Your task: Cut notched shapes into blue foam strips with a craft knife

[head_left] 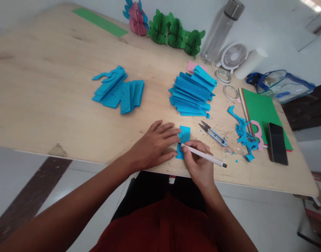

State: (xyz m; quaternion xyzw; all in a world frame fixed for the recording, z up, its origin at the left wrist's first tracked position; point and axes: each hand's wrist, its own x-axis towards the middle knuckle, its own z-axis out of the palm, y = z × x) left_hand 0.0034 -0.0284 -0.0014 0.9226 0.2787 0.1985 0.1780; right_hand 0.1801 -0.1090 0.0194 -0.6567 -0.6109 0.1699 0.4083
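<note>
A small blue paper strip lies near the table's front edge, with a curved line drawn on it. My left hand rests flat beside it, fingers spread and their tips at the strip's left edge. In my right hand is a white pen, its tip down on the paper. Part of the strip is hidden under my fingers. Thread snips with blue handles lie to the right. Beyond the strip is a stack of folded blue paper; more blue pieces lie to the left.
Blue scraps, a phone and green sheets lie on the right. Tape rolls, a small fan and a clear bottle stand behind. Green paper figures line the wall near a green strip.
</note>
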